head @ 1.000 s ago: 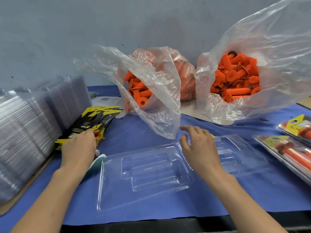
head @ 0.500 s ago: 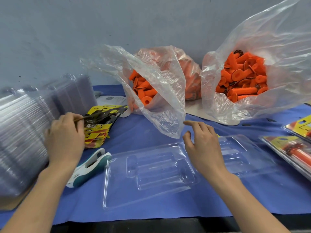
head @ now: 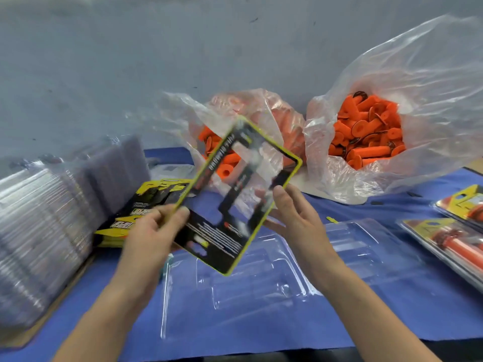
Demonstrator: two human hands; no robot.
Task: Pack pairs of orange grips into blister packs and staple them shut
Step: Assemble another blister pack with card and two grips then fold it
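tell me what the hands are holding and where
One black, yellow-edged printed card, held by both. The left hand pinches its left edge; the right hand grips its right edge, thumb on the printed face.

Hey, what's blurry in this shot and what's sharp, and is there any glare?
Head view: the printed card held by the left hand and right hand is motion-smeared, text mostly unreadable; the stack of clear blisters at left streaks too; the loose orange grips at upper right are sharpest; small glints on the open blister tray; light is flat, no hard shadows.
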